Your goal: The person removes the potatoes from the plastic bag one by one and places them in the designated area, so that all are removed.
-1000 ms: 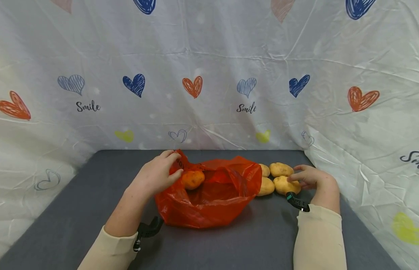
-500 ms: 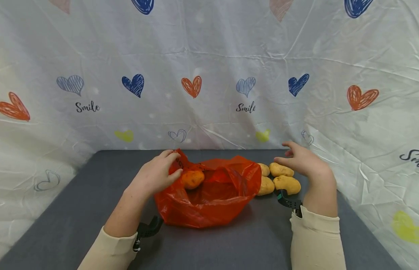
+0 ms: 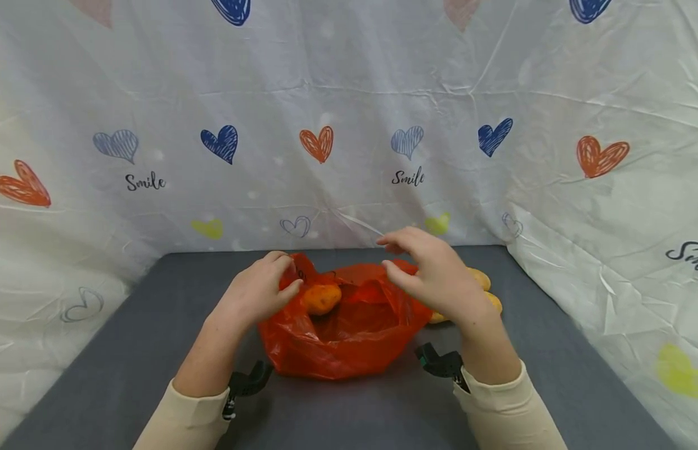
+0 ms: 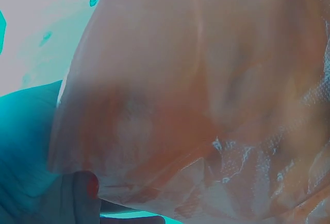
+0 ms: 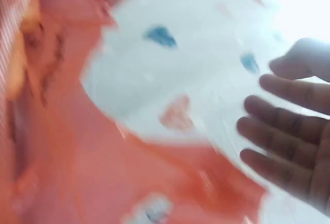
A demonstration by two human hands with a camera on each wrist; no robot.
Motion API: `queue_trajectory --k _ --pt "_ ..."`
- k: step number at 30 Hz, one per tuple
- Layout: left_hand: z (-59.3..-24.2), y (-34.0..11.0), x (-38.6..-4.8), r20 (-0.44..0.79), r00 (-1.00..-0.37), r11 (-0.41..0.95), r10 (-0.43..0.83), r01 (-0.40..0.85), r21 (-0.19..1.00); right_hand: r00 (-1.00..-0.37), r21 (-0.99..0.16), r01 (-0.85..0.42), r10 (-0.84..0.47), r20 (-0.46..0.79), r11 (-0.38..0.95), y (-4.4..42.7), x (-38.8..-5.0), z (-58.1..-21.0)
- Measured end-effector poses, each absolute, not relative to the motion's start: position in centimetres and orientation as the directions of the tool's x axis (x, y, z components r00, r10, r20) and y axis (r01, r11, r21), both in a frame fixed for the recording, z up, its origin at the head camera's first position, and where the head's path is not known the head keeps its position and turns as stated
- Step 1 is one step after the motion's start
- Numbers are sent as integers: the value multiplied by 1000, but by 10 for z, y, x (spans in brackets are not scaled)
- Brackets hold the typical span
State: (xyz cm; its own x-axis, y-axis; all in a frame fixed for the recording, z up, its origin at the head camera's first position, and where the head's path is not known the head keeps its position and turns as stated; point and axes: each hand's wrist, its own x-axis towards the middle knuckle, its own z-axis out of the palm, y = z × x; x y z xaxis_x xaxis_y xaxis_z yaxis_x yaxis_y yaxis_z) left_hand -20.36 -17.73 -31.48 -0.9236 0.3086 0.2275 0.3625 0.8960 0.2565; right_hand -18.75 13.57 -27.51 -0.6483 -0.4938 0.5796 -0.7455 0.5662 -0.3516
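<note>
Left grip (image 3: 257,286) pinches the red bag (image 3: 343,361) by its rim; right grip (image 3: 441,278) hangs empty, fingers apart. Thin and soft, the bag probably sags unless held there.

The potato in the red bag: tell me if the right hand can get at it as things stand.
Likely yes: the right hand looks empty, near the right side of the red plastic bag, whose mouth gapes, and the potato shows uncovered inside.

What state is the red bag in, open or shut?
Open: in the head view, the red bag gapes, with a potato visible inside.
</note>
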Motion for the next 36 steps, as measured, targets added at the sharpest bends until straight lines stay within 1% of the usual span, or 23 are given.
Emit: queue_trajectory --k 2,5,9,13,17,22,25,29,33,36 --pt "-314 -177 -203 228 -923 899 310 362 247 -615 -324 -775 -530 583 543 121 -187 -281" --pt "-312 -178 -203 224 -927 903 301 353 245 -610 -307 -788 -605 512 534 100 -191 -292" --pt "-311 -180 -202 218 -934 908 284 335 253 -635 -256 -772 -686 354 582 76 -205 -313" --pt "-310 -180 -200 222 -931 903 289 342 259 -676 -205 -737 -710 198 644 58 -221 -336" --pt "-310 -178 -200 234 -924 896 303 359 259 -709 -212 -698 -700 80 684 47 -231 -356" --pt "-312 -175 -199 242 -921 893 306 366 262 -716 -240 -675 -698 -14 697 43 -240 -374" --pt "-313 -174 -199 243 -921 894 306 366 261 -705 -263 -678 -709 -30 686 42 -242 -381" --pt "-312 -173 -199 240 -922 895 305 363 259 -699 -298 -682 -715 -2 668 40 -244 -386" --pt "-312 -173 -199 233 -925 896 301 358 262 -733 -269 -660 -680 24 702 38 -245 -390" --pt "-313 -173 -200 231 -926 896 299 356 264 -765 -223 -638 -640 76 737 36 -246 -392"
